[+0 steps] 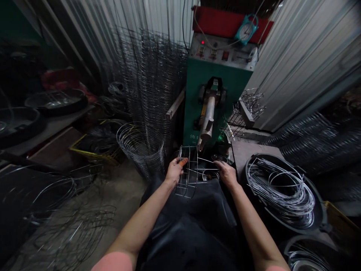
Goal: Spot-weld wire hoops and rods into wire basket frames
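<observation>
My left hand (175, 171) is closed on the side of a small wire frame (197, 163), with orange wrapping on one finger. The frame is made of thin, bent metal rods and hangs just above the dark apron (188, 226) on my lap. On its other side, my right hand (227, 174) pinches the end of a straight wire (207, 160) that reaches across to the frame. In front stands a green machine (194, 86), which looks like a spot welder. Its metal arm (208, 116) points down, the tip close above the frame.
At right, a black basin (251, 188) holds wire rings (282, 195). Tall stacks of wire rings (155, 82) stand behind on the left. A yellow crate (93, 152) and loose wire frames (76, 229) sit on the left floor. A teal dial scale (247, 30) tops the machine.
</observation>
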`<state>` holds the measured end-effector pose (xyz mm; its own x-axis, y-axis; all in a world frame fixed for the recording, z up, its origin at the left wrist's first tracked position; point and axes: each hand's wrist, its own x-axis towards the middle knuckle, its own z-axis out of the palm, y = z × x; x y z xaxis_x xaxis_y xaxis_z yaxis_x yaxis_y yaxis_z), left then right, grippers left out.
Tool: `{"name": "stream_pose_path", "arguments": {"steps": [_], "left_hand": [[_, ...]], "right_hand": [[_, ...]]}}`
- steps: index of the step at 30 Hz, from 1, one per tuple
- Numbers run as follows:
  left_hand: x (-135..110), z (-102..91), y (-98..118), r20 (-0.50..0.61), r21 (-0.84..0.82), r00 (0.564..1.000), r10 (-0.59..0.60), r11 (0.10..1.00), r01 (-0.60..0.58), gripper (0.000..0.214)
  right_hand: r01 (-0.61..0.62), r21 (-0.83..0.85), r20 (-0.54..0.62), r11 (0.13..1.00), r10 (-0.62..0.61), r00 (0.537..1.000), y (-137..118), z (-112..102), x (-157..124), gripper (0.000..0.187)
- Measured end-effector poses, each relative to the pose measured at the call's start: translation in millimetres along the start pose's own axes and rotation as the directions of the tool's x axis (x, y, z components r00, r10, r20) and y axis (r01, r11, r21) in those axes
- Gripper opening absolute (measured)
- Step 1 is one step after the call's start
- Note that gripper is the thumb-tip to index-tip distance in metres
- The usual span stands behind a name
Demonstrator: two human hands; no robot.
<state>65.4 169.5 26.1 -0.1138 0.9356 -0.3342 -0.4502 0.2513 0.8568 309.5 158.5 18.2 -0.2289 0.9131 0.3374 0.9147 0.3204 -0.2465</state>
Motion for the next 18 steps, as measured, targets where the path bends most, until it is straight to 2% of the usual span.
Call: {"name": "stream_pose_path", "arguments": {"steps": [10, 18], "left_hand": [[-3, 4.3, -6, -0.014, 0.016, 1.0, -0.001, 1.0, 0.001, 0.045], [-6, 4.3, -7, -0.045, 0.059, 0.999, -0.004, 0.998, 0.006, 0.044]], "right_hand": [[-0.099, -0.014, -0.071, 0.995, 0.098, 0.993, -8, 13, -18, 0.041], [-0.169, -0.089, -0.065, 0.982, 0.163, 0.984, -17, 8, -24, 0.041]]}}
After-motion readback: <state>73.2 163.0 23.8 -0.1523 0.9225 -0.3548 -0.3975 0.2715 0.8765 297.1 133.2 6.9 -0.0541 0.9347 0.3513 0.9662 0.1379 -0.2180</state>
